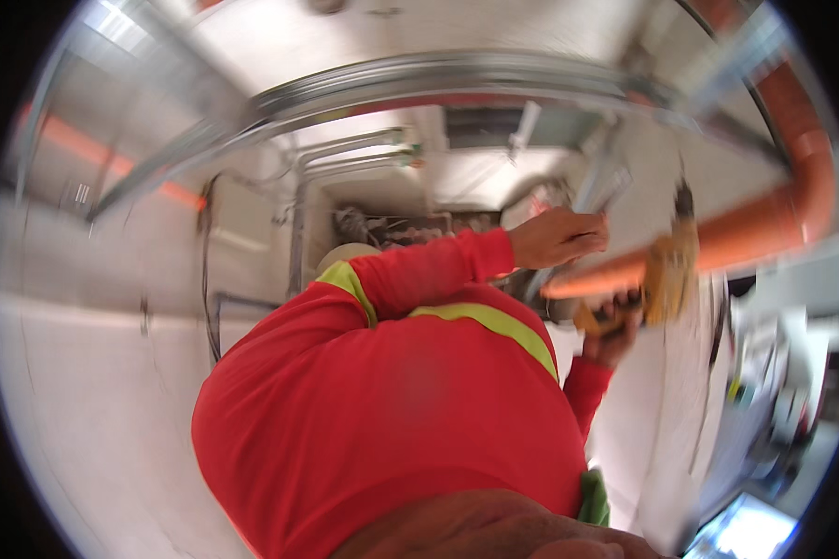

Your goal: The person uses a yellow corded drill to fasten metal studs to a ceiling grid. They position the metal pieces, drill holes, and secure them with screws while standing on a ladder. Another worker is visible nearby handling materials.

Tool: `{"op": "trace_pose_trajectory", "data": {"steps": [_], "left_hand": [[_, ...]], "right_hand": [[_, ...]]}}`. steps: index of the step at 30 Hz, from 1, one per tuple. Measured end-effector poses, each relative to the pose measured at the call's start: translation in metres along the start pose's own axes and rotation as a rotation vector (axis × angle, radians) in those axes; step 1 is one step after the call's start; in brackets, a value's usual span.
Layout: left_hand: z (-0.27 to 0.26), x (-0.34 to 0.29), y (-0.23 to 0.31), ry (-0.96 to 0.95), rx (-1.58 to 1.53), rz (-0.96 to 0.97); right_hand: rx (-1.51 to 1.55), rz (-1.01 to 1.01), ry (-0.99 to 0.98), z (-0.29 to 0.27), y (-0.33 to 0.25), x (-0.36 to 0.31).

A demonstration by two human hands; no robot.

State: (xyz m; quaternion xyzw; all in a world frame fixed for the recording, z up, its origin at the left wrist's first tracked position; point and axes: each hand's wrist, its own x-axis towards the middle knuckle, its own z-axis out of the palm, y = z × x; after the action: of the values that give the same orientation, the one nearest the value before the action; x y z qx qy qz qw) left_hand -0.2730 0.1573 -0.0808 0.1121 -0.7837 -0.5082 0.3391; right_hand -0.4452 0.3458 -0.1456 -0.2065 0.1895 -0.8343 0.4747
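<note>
My right hand (613, 328) is wrapped round the handle of a yellow cordless drill (669, 270). The drill's dark chuck and thin bit point up toward a metal frame. My left hand (557, 238) reaches across in front of my chest, its fingers curled together. Motion blur hides what those fingers hold, if anything. A pale, blurred metal strip (606, 191) shows just beyond the left fingers; I cannot tell whether they touch it. Both arms are in red sleeves.
A curved-looking metal channel (438, 79) crosses overhead. Along the right runs a thick orange pipe (764, 224) with an elbow. Conduits (354, 154) line the wall ahead, above blurred rubble (410, 228). A lit screen (746, 529) stands at the lower right.
</note>
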Motion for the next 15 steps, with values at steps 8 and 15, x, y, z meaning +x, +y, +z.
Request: {"op": "trace_pose_trajectory", "data": {"steps": [8, 15], "left_hand": [[-0.222, -0.128, 0.043, 1.24, -0.969, 0.419], [-0.31, -0.108, 0.084, 0.81, -0.933, 1.05]], "right_hand": [[0.066, 0.108, -0.06, -0.043, -0.023, -0.025], [0.112, 0.11, -0.371, -0.016, -0.03, -0.01]]}}
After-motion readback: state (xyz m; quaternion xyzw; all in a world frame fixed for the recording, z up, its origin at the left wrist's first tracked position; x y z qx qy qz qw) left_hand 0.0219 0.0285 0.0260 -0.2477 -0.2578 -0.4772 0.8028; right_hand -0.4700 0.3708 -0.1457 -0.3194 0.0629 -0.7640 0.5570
